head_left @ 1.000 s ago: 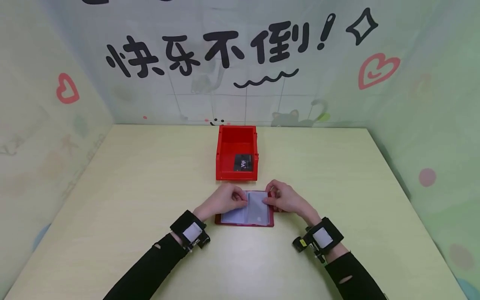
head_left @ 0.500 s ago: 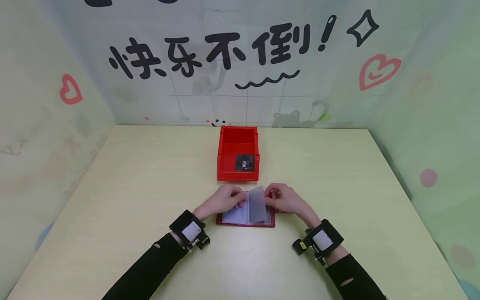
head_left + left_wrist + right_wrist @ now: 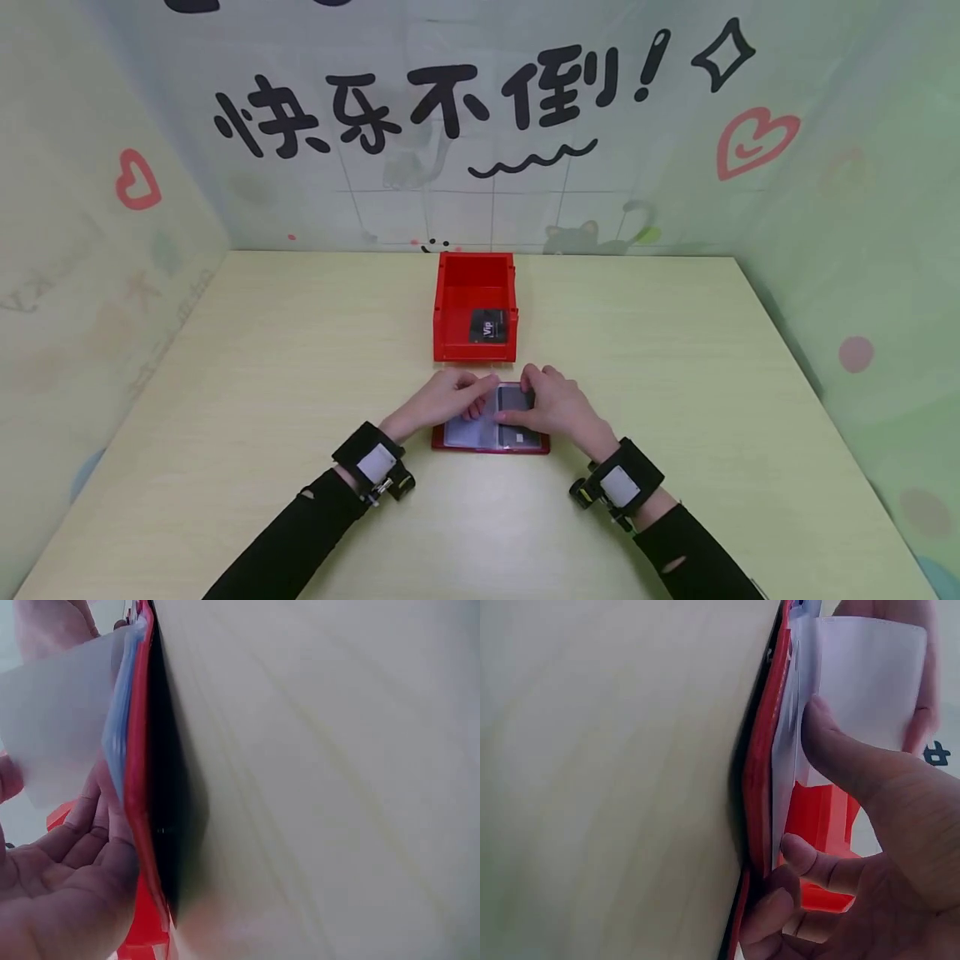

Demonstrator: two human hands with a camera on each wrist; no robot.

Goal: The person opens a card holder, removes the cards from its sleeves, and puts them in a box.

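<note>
A red card holder (image 3: 491, 451) lies spread on the table, with clear plastic pages inside. One translucent page (image 3: 64, 712) stands raised, best seen in the wrist views. My left hand (image 3: 450, 398) has this page between its thumb and fingers. My right hand (image 3: 558, 408) is over the right half; its thumb (image 3: 840, 746) touches the page near the spine, while its fingers bend at the holder's outer edge. A dark card-like surface (image 3: 516, 404) shows under the clear plastic on the right side.
Behind the card holder stands a red bin (image 3: 474, 275) with a black card marked "Vip" (image 3: 488, 326) inside. A pale wooden table (image 3: 300, 333) lies under everything, with printed curtains (image 3: 300, 200) at the back and sides.
The page turned up from the right side has swung left, toward my left hand. My right hand has moved left, its thumb coming to the spine. A dark surface now shows on the right.
</note>
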